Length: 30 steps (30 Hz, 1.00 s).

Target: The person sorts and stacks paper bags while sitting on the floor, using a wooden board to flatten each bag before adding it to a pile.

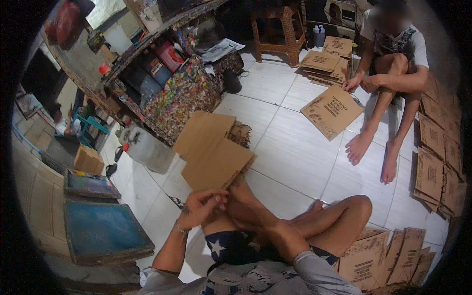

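A plain brown flat paper bag (pixel 216 164) is tilted up over my lap, its blank side toward me. My right hand (pixel 239 189) grips its near lower edge; the fingers are mostly hidden by the bag. Just beside the near corner is my left hand (pixel 202 208), fingers curled in; what they pinch, if anything, is too small to make out. Beyond lie more flat brown bags (pixel 201 132), one with a dark printed pattern (pixel 241 133). Across the floor a co-worker's hand (pixel 351 83) touches a printed brown bag (pixel 332 112) with a dark cord loop.
Stacked printed bags (pixel 324 64) lie by a brown woven stool (pixel 279 34). Rows of bags (pixel 428 172) line the right side, others (pixel 366 258) near my right knee. A whitish jerrycan (pixel 146 150) and blue framed screen (pixel 105 230) stand left, by a paint-spattered bench (pixel 179 93).
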Tool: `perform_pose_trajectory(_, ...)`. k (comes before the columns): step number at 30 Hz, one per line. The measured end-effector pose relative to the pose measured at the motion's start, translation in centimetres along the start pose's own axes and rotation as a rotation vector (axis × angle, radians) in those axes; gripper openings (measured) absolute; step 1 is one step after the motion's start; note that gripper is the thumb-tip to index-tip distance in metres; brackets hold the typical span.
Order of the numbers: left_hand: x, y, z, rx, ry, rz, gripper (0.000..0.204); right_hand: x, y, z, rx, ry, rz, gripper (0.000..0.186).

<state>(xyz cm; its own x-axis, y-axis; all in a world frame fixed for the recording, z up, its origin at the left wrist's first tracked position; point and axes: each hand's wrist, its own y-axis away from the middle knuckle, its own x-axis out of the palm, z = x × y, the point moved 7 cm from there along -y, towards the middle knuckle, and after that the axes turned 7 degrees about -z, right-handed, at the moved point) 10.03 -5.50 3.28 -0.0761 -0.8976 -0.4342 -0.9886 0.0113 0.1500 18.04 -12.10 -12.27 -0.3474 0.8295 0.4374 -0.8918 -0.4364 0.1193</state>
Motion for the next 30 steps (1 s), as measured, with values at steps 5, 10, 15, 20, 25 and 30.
perform_pose_trajectory(5,-3.5,1.7,-0.7,0.245,-0.6,-0.203,0.06,0.7,-2.6,-6.2,-0.412,0.12,-0.043,0.032)
perform_pose_trajectory(10,-4.6,1.5,7.5,-0.142,-0.895,-0.214,0.106,4.9,2.1,-3.2,-0.097,0.032,0.171,0.027)
perform_pose_trajectory(15,-7.1,3.5,13.1,-0.052,-0.765,-0.458,0.065,4.4,3.7,-4.4,-0.199,0.671,0.163,0.025)
perform_pose_trajectory(20,-3.2,4.4,13.9,0.153,-0.817,-0.396,0.036,0.1,4.0,-10.3,0.088,0.682,0.155,0.032)
perform_pose_trajectory(25,1.3,6.8,14.6,0.067,-0.805,-0.196,0.048,-5.1,9.2,-6.6,0.125,0.183,0.379,0.04)
perform_pose_trajectory(30,3.2,12.2,19.8,0.14,-0.718,-0.259,0.063,-14.4,10.7,-2.7,0.128,0.775,-0.199,0.042)
